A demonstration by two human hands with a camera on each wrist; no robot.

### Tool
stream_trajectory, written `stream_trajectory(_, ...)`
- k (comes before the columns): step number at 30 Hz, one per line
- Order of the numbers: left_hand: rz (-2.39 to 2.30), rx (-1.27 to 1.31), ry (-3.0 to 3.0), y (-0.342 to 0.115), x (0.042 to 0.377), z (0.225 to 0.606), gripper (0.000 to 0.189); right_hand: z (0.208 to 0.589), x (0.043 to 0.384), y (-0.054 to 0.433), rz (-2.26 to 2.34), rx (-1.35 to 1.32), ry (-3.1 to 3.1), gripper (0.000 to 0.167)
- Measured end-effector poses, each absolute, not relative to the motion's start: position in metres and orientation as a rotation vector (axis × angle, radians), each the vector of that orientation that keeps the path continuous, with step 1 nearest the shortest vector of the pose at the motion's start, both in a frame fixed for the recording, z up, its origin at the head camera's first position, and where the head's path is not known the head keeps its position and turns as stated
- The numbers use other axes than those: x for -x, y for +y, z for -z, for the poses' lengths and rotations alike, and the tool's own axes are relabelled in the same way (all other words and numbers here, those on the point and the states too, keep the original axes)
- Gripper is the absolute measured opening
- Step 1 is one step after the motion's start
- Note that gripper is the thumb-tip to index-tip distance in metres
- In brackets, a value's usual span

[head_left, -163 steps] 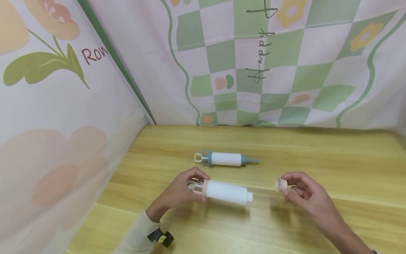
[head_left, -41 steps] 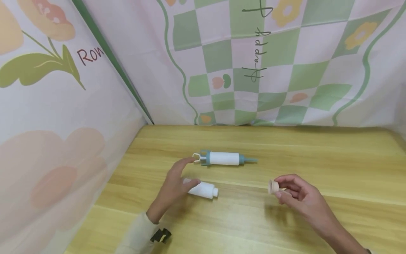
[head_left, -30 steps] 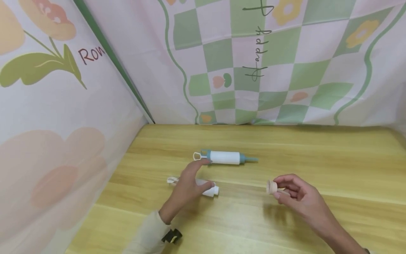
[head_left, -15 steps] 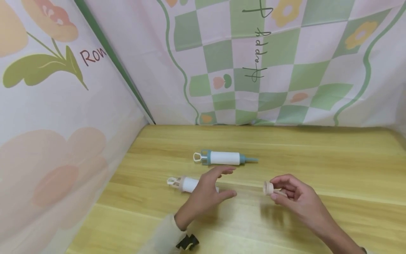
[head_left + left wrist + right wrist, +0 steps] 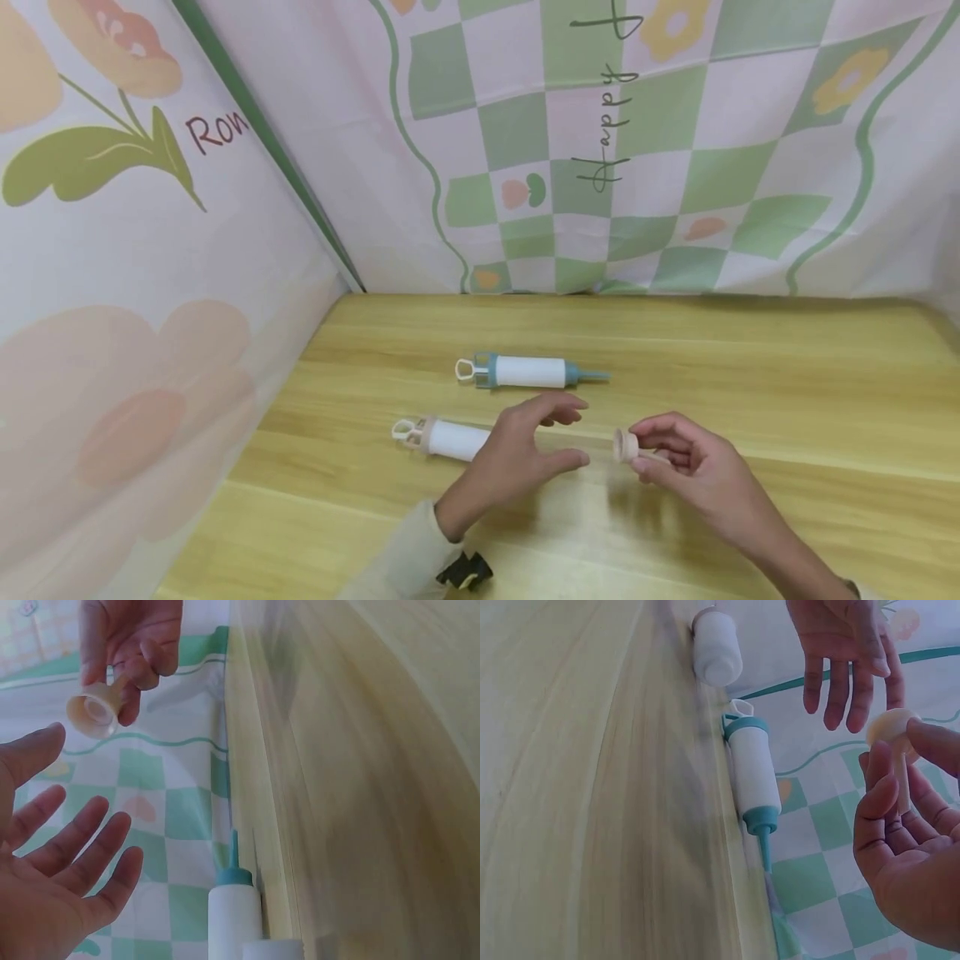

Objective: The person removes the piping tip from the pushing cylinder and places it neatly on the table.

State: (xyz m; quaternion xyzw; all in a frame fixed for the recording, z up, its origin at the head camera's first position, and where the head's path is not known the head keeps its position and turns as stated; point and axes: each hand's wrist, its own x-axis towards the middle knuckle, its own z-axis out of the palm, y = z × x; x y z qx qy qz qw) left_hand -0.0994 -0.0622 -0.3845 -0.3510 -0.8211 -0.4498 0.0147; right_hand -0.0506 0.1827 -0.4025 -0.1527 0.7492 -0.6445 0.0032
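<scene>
Beige nozzle (image 5: 630, 446) points rightward, long axis near-level.

Pale wooden table (image 5: 862, 417), light yellow-brown, grain running mostly sideways. Teal-and-white syringe (image 5: 531, 372) lay flat near the middle, white loop handle to the left, thin teal nozzle (image 5: 592, 377) to the right. Back cloth (image 5: 637, 192) hung behind the table, creased, with green, white and pale pink checks, yellow flowers (image 5: 851, 79) and "Happy" written sideways. Wavy green lines bordered the checks. Left cloth (image 5: 300, 308) was white, with a big faded pink flower (image 5: 131, 442), green leaves (image 5: 82, 162) and red-brown letters (image 5: 216, 132), seemingly "Ron". Green strip (image 5: 254, 125) ran slanting between both cloths.
</scene>
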Motion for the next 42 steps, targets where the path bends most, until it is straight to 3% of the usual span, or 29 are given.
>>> stream_trajectory(42, 1.628, 1.19, -2.455, -0.04, 0.091, 0.388, 0.031, 0.395, 0.045, 0.174, 1.935, 0.491, 2.426, 0.024)
